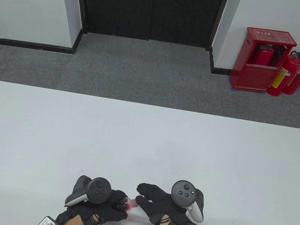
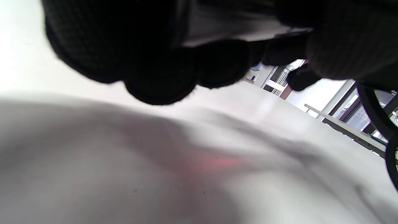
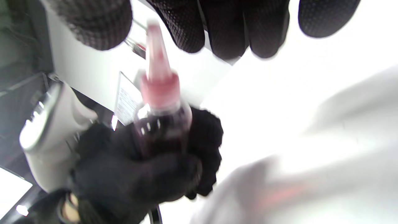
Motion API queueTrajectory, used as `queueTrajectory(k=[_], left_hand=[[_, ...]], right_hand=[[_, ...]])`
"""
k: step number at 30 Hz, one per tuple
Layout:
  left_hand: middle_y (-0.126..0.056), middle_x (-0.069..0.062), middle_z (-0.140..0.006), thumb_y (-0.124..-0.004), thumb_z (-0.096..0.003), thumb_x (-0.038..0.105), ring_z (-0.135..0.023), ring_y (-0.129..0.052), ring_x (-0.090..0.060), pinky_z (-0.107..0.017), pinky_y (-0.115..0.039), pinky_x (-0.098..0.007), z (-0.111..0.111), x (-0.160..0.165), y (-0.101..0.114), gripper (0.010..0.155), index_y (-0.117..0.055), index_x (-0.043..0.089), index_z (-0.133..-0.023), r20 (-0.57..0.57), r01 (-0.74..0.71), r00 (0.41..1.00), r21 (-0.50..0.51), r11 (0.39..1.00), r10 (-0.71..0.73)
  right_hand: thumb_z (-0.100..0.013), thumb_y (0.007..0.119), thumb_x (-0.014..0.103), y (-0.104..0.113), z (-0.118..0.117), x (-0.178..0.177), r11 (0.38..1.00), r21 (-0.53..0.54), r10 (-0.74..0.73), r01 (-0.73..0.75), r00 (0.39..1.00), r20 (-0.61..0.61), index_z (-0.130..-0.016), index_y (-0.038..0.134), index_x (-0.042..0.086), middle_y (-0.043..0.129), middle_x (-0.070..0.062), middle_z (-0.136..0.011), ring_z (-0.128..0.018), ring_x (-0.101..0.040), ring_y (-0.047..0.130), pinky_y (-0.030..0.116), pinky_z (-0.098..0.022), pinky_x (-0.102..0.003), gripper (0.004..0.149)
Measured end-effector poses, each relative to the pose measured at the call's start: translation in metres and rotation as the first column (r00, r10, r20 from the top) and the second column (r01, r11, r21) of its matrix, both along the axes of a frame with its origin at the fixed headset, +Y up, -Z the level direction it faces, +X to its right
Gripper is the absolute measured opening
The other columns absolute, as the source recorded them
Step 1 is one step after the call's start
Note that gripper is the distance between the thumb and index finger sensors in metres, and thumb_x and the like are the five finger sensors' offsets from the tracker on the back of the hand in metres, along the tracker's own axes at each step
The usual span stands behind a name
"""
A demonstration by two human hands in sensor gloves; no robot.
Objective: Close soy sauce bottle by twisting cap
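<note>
In the table view, the left hand [image 1: 102,200] grips the soy sauce bottle [image 1: 125,203] low over the near edge of the white worktop [image 1: 144,145], its pink cap [image 1: 134,202] pointing toward the right hand [image 1: 161,204], whose fingers [image 1: 142,200] touch the cap. The left wrist view shows only dark curled fingers [image 2: 161,77] above the worktop. In the right wrist view, the left hand's fingers are clamped round the bottle's body, and the right hand's fingers [image 3: 224,28] hang spread around the cap's tip [image 3: 155,40].
</note>
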State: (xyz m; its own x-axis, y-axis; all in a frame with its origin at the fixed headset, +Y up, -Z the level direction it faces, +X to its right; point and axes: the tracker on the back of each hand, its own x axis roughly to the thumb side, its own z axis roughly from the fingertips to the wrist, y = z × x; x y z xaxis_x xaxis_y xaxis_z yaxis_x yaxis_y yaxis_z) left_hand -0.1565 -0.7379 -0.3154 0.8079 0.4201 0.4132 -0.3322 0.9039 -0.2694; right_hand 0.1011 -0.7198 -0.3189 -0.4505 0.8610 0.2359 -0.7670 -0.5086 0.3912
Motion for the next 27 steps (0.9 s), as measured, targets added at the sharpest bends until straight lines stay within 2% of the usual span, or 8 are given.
queueTrajectory(k=[4, 7, 9, 11, 15, 19, 23, 27], left_hand=[[-0.087, 0.018, -0.087, -0.081, -0.0383, 0.072, -0.065, -0.106, -0.014, -0.047, -0.089, -0.039, -0.001, 0.000, -0.003, 0.072, -0.063, 0.039, -0.100, -0.031, 0.018, 0.999, -0.015, 1.000, -0.019], [-0.079, 0.015, -0.094, -0.077, -0.0405, 0.070, -0.070, -0.102, -0.016, -0.051, -0.086, -0.041, -0.002, -0.002, -0.005, 0.074, -0.054, 0.036, -0.103, -0.040, -0.025, 0.999, -0.040, 0.999, 0.023], [-0.073, 0.012, -0.097, -0.074, -0.0415, 0.069, -0.073, -0.100, -0.017, -0.052, -0.085, -0.042, -0.003, -0.003, -0.006, 0.076, -0.048, 0.034, -0.104, -0.044, -0.035, 0.999, -0.054, 0.998, 0.033], [-0.067, 0.011, -0.100, -0.069, -0.0418, 0.069, -0.074, -0.099, -0.017, -0.053, -0.084, -0.043, -0.003, -0.003, -0.006, 0.078, -0.041, 0.033, -0.105, -0.050, -0.032, 0.998, -0.053, 0.998, 0.030], [-0.062, 0.009, -0.101, -0.063, -0.0404, 0.069, -0.074, -0.098, -0.016, -0.054, -0.083, -0.043, -0.006, -0.006, -0.008, 0.080, -0.033, 0.031, -0.104, -0.066, -0.040, 0.997, -0.059, 0.997, 0.036], [-0.059, 0.010, -0.102, -0.059, -0.0383, 0.070, -0.075, -0.096, -0.016, -0.057, -0.081, -0.045, -0.010, -0.006, -0.010, 0.081, -0.031, 0.032, -0.104, -0.065, -0.074, 0.996, -0.096, 0.993, 0.068], [-0.050, 0.010, -0.106, -0.056, -0.0397, 0.069, -0.085, -0.090, -0.017, -0.065, -0.074, -0.050, -0.017, -0.003, -0.007, 0.081, -0.023, 0.032, -0.104, -0.083, -0.163, 0.985, -0.153, 0.975, 0.152], [-0.021, 0.002, -0.110, -0.059, -0.0474, 0.060, -0.105, -0.074, -0.026, -0.076, -0.062, -0.053, -0.031, 0.007, 0.000, 0.079, -0.013, 0.028, -0.103, -0.170, -0.277, 0.956, -0.266, 0.923, 0.238]], right_hand=[[-0.045, 0.071, 0.055, 0.009, -0.007, 0.036, 0.985, 0.061, 0.154, -0.163, 0.980, 0.128, -0.109, 0.047, 0.037, 0.035, -0.003, -0.124, -0.112, -0.039, 0.031, 0.044, -0.066, -0.073, 0.071], [-0.045, 0.071, 0.056, 0.001, -0.017, 0.061, 0.943, 0.034, 0.317, -0.331, 0.925, 0.210, -0.109, 0.033, 0.047, 0.016, 0.005, -0.124, -0.112, -0.029, 0.008, 0.032, -0.070, -0.072, 0.075], [-0.045, 0.070, 0.057, -0.015, -0.026, 0.080, 0.924, -0.041, 0.377, -0.380, 0.887, 0.268, -0.108, 0.029, 0.049, 0.006, 0.007, -0.122, -0.109, -0.026, 0.000, 0.027, -0.070, -0.072, 0.075], [-0.045, 0.070, 0.056, -0.029, -0.030, 0.093, 0.912, -0.147, 0.411, -0.384, 0.864, 0.290, -0.108, 0.029, 0.049, 0.004, 0.008, -0.121, -0.107, -0.025, -0.005, 0.024, -0.070, -0.072, 0.075], [-0.045, 0.070, 0.056, -0.037, -0.033, 0.100, 0.904, -0.207, 0.421, -0.374, 0.863, 0.279, -0.108, 0.029, 0.047, 0.004, 0.007, -0.121, -0.106, -0.025, -0.006, 0.024, -0.070, -0.072, 0.076], [-0.045, 0.070, 0.056, -0.032, -0.033, 0.092, 0.904, -0.181, 0.424, -0.388, 0.867, 0.263, -0.109, 0.029, 0.045, 0.005, 0.004, -0.122, -0.107, -0.029, -0.004, 0.026, -0.069, -0.072, 0.077], [-0.045, 0.069, 0.057, -0.025, -0.031, 0.083, 0.911, -0.156, 0.409, -0.381, 0.881, 0.238, -0.109, 0.029, 0.045, 0.003, 0.003, -0.122, -0.106, -0.030, -0.006, 0.026, -0.069, -0.072, 0.077], [-0.045, 0.069, 0.057, -0.019, -0.030, 0.079, 0.923, -0.133, 0.384, -0.362, 0.895, 0.227, -0.110, 0.029, 0.044, 0.004, 0.002, -0.122, -0.106, -0.031, -0.006, 0.026, -0.069, -0.072, 0.077]])
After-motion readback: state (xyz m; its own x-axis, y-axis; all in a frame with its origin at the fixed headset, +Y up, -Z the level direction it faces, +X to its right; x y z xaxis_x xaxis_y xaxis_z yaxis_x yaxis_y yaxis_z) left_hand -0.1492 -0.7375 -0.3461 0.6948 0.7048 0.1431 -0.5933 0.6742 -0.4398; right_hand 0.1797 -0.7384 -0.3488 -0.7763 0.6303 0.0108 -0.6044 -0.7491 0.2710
